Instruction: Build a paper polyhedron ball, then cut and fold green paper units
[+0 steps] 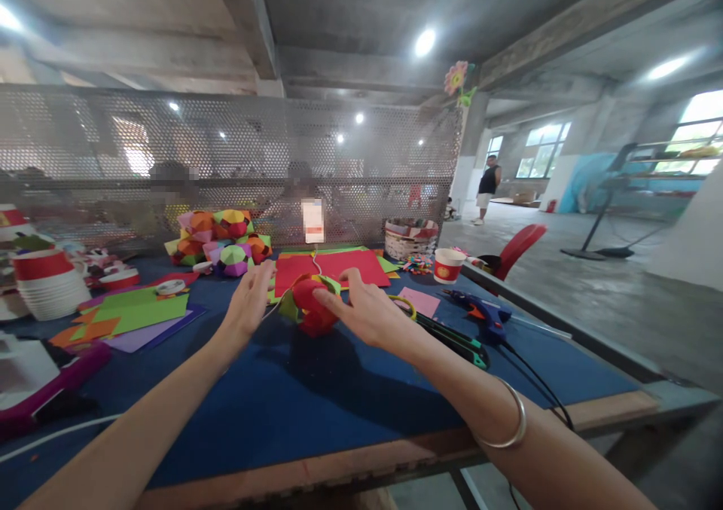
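Concrete hall around a blue-topped desk (254, 427). Above its middle, left hand (247, 299) with fingers loosely open, just left of a red-and-green paper ball (310, 318) and apart from it; right hand (370, 314) with thumb on its red side, other fingers curled behind, can't tell whether gripping. Near the left edge, stacked cups (50, 291), red-banded. By the far edge, toward the right corner, woven basket (411, 242), contents hidden; beside it, single cup (449, 267), gold emblem unreadable. Farther left, phone (313, 220), screen blurred.

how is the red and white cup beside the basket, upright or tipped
Upright: the cup stands with its wider rim up, narrower base down.
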A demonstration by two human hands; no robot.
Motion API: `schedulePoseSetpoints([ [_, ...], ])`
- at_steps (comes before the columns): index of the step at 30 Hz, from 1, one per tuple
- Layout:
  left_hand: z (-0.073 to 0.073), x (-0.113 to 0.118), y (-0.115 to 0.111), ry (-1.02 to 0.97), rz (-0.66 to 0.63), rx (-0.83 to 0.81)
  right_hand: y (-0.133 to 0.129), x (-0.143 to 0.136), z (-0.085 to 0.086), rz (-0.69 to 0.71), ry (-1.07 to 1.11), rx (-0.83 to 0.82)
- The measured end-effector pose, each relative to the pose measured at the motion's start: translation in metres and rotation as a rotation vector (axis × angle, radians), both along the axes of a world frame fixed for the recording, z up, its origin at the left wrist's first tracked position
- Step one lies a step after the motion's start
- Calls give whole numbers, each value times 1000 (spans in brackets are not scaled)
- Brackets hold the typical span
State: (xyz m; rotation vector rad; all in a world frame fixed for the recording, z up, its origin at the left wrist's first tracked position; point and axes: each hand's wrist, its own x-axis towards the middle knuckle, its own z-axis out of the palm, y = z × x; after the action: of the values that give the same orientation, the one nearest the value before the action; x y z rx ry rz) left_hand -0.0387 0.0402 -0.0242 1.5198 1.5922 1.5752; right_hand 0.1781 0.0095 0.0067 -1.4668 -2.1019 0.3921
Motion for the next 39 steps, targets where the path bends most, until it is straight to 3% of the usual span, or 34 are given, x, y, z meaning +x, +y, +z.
schedulePoseSetpoints([
  [6,-5,-10,4,-47,-60,-219,31,9,-10,-15,154,-78],
  [11,3,-5,-2,71,-89,-100,47,10,-24,24,232,-254],
  [13,6,-1,-7,62,-123,-115,48,9,-27,45,275,-291],
  [18,5,7,-20,-21,-346,-401,43,5,-27,100,388,-369],
  [24,8,11,-31,-89,-495,-493,35,0,-24,133,491,-388],
  [32,-5,11,-23,-135,-428,-272,30,-2,-19,235,564,-399],
  [39,0,12,-28,-207,-477,-292,21,-5,-18,284,546,-356],
])
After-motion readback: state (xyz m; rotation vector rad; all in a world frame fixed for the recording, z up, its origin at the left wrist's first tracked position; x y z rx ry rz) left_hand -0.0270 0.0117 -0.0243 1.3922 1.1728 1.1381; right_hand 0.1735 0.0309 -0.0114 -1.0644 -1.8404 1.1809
